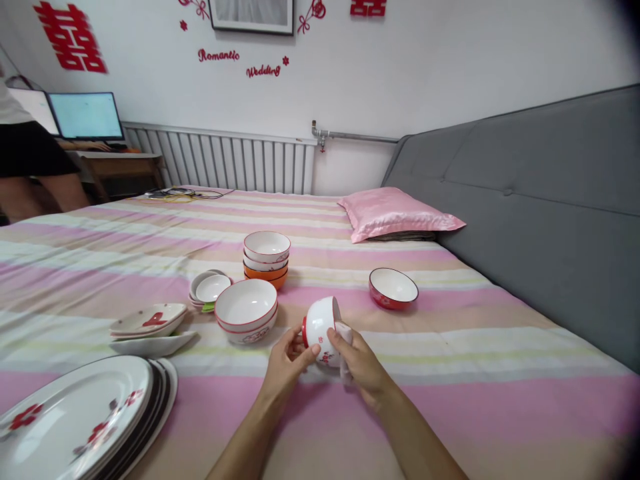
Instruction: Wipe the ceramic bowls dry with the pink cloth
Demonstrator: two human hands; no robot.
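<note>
A small white bowl (320,325) with a red rim and red flower print is held tilted on its side above the striped bedspread (450,373). My left hand (286,363) grips its rim from the left, fingers closed on it. My right hand (361,363) presses a white cloth (344,331) against the bowl's right side and underside. Both hands are low in the middle of the head view.
On the bed stand a red bowl (393,288), a stack of white and orange bowls (267,259), two large white bowls (246,311), small saucers (210,289), leaf-shaped dishes (150,327) and stacked oval plates (85,417). A pink pillow (395,212) lies by the grey headboard (550,220). A person (25,167) stands far left.
</note>
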